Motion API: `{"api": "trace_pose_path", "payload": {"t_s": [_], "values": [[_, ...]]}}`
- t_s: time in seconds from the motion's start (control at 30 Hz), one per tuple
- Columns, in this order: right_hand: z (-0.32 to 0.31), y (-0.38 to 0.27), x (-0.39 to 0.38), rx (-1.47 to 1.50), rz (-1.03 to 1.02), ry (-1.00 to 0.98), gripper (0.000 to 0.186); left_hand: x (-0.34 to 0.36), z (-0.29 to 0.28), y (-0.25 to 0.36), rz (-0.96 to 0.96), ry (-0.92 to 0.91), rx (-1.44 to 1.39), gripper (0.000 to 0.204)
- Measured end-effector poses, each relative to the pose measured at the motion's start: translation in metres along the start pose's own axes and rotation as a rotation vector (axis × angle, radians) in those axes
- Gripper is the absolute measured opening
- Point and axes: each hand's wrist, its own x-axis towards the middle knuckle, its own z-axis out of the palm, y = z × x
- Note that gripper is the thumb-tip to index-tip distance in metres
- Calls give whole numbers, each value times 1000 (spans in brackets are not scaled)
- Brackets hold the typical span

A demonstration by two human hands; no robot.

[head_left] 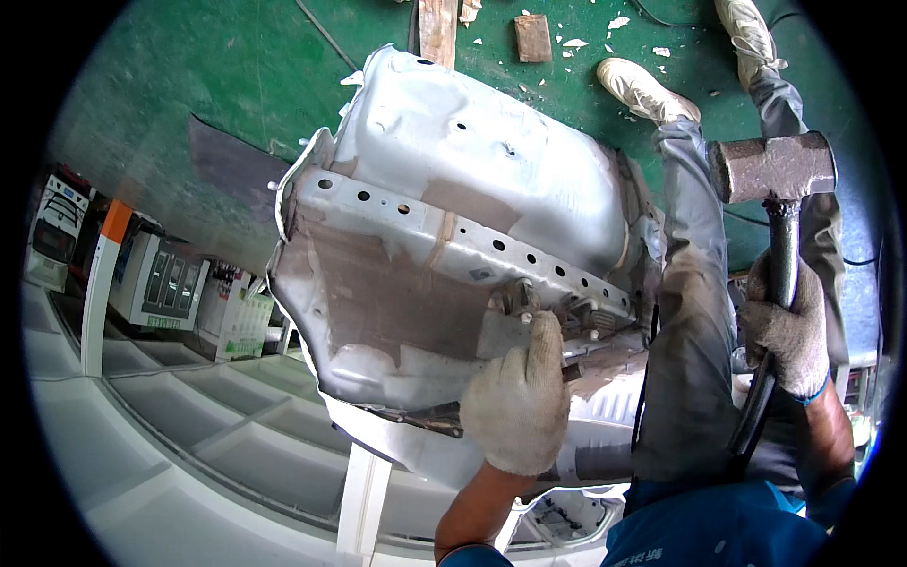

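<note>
My right hand (792, 326), in a knitted work glove, is wrapped round the dark handle of a sledgehammer (775, 168). The hammer's blocky, worn metal head is uppermost, in front of my trouser leg. My left hand (515, 411), also gloved, is closed at a large car body panel (444, 123) of pale metal with brown-grey patches. One digit points up beside a small metal bracket (521, 298) fixed to the panel. A short dark end shows at the glove's right side; whatever the curled fingers hold is hidden. A rail with a row of round holes crosses the panel above this hand.
A wood block (533, 39) and a plank (437, 30) lie on the green floor (236, 66) among pale scraps. My shoes (647, 90) are close to the panel's right end. A white post with an orange top (117, 219) and a white vehicle (59, 227) stand at the left.
</note>
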Motion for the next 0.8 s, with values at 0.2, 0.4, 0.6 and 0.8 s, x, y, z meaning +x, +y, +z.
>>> {"api": "trace_pose_path", "payload": {"t_s": [0.2,0.4,0.6,0.8], "values": [[-3,6,3,5,17,-37,27,-5,-1,-3,27,37,58,41],[0,6,1,22,36,-61,27,-8,3,-2,59,87,112,48],[2,12,-11,11,-4,-23,26,-13,0,-7,110,99,101,53],[4,13,-26,71,-41,-25,25,-20,-1,-10,128,124,94,56]]}}
